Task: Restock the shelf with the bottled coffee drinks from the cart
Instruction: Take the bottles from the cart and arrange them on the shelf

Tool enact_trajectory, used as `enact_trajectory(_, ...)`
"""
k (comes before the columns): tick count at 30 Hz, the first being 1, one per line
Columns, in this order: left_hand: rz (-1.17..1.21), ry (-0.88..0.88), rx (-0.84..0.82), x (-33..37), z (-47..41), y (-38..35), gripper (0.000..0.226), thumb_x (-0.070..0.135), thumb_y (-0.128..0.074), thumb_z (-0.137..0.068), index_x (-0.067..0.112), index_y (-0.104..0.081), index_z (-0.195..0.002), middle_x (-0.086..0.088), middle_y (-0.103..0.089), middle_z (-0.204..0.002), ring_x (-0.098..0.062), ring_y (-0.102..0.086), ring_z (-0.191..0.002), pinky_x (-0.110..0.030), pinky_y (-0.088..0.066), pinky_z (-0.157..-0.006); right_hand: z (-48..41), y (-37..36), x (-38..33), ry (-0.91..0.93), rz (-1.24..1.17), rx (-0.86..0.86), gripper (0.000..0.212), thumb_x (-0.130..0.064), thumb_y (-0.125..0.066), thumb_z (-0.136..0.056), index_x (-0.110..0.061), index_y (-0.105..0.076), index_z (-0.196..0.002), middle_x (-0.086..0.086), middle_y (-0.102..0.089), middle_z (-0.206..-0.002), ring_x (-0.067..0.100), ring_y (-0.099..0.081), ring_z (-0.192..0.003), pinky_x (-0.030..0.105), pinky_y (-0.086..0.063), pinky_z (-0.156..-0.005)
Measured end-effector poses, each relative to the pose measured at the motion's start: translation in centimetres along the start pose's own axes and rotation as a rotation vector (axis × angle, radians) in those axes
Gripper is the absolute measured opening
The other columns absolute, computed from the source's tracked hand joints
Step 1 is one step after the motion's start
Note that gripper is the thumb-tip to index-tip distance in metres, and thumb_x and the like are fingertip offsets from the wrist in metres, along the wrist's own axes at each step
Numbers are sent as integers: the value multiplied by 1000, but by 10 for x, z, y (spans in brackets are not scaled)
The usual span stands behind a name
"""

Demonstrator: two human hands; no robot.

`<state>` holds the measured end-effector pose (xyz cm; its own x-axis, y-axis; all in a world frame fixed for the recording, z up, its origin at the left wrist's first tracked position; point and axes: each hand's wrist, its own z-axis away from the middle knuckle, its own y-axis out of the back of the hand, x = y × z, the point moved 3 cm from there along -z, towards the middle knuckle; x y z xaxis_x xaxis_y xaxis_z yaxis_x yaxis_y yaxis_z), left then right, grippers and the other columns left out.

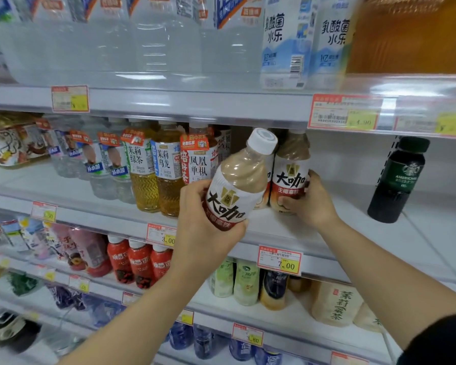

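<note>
Above the front edge of the white shelf (287, 227), our left hand (206, 227) wraps round a tilted coffee bottle (241, 177) of smooth plastic with a ridged white cap, while our right hand (311, 204) grips a standing coffee bottle (291, 175) farther back.

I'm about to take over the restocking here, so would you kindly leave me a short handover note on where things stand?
Left grip holds one coffee bottle, tilted, in front of the middle shelf, not yet set down.
Right grip holds a second coffee bottle standing upright on that shelf; a third coffee bottle stands just left of it.
Done: at least two bottles shelved.
Left: set the tilted one down; bare shelf runs right towards the dark bottle. The cart is out of view, so remaining stock is unknown.
</note>
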<state>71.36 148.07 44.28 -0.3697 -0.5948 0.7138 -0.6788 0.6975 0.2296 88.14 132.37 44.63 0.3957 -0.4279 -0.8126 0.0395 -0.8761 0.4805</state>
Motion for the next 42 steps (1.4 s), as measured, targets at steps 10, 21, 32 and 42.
enact_trajectory(10,193,199,80,-12,-16,-68,75,17,-85,-59,26,-34,-113,-5,-44,-116,-12,-55,-103,-26,-53,-83,24,27,-5,71,65,-47,69,-18,-74,-78,-13,-40,-137,7,-54,-129,22,-52,-114,26,-38,-87)
enact_trajectory(21,5,401,-62,-19,-39,-77,78,19,-84,-65,11,-31,-121,-1,-31,-119,-12,-41,-102,-21,-37,-82,23,15,-4,51,-5,-49,62,-14,-71,-81,-9,-41,-134,6,-57,-121,21,-58,-108,23,-39,-82)
enact_trajectory(32,193,449,-410,-24,-66,-63,98,14,-78,-73,23,-14,-146,15,-55,-109,1,-53,-98,-23,-43,-86,5,8,0,2,-29,-20,69,-11,-74,-77,-10,-37,-135,9,-56,-125,24,-55,-114,24,-39,-85)
enact_trajectory(42,206,377,-403,-32,-61,-66,84,16,-77,-75,22,-24,-141,13,-56,-112,4,-54,-98,-12,-45,-72,2,7,9,-13,23,9,62,-10,-67,-83,-9,-36,-137,9,-55,-131,27,-54,-117,27,-41,-86)
